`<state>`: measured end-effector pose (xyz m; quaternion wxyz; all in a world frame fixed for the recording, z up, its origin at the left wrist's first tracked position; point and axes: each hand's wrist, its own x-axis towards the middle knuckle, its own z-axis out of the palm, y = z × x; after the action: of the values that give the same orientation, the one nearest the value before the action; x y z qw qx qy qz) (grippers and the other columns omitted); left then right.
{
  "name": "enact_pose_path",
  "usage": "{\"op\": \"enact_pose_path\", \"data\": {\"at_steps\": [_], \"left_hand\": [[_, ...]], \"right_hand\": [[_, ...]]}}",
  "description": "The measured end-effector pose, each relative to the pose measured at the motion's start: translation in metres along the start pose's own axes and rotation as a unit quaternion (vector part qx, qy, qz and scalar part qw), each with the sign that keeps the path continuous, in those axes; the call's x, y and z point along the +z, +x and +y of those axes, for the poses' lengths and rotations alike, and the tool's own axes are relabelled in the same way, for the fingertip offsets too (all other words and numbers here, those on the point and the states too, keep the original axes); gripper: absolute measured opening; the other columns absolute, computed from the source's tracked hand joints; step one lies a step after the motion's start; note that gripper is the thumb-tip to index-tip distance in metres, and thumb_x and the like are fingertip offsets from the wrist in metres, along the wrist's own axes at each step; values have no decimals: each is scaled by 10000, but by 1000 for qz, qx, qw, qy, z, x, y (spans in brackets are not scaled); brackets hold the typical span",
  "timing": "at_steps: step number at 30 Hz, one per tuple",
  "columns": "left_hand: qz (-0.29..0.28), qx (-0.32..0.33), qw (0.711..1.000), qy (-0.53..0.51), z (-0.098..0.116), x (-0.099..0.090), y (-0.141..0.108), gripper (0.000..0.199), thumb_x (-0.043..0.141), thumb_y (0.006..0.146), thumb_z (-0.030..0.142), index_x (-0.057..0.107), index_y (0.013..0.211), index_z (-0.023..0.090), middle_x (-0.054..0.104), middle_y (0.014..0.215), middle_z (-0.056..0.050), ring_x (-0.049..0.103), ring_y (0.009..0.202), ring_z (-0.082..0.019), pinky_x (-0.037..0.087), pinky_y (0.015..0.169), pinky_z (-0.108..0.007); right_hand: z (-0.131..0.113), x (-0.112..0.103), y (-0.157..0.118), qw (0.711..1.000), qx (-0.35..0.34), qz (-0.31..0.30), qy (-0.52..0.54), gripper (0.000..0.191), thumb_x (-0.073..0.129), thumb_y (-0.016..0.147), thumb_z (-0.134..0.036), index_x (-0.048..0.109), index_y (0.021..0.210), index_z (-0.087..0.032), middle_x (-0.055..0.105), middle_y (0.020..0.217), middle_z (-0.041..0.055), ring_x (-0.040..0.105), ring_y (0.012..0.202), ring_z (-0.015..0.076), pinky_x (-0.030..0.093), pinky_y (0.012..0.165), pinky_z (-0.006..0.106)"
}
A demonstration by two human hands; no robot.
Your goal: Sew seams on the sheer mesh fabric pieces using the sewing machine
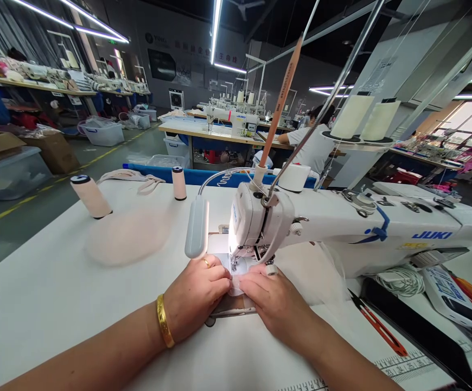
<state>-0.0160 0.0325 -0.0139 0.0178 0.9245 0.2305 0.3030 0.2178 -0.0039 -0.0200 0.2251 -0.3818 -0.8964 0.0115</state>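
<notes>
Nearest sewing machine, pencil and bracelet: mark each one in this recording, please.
Sewing machine (336, 217): head view, on its long white arm.
Pencil (280, 104): head view, about halfway along its shaft.
Bracelet (164, 321): head view, on its gold band.

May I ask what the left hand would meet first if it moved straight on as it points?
The left hand would probably meet the right hand first, though depth beside the presser foot is hard to judge.

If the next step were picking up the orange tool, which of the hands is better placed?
Probably the right hand: the orange tool lies to that hand's right. The left hand is farther away, with the right arm in between.
</notes>
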Motion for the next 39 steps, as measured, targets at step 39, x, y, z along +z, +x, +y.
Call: {"op": "enact_pose_path", "data": {"at_steps": [39], "left_hand": [[-8,-17,999,46,-7,3,2,299,464,1002,61,712,893,188,764,896,-28,640,818,-211,477,811,-395]], "right_hand": [[6,7,0,999,32,-10,-41,306,447,820,50,580,929,-204,692,970,62,534,810,235,395,709,355]]}}
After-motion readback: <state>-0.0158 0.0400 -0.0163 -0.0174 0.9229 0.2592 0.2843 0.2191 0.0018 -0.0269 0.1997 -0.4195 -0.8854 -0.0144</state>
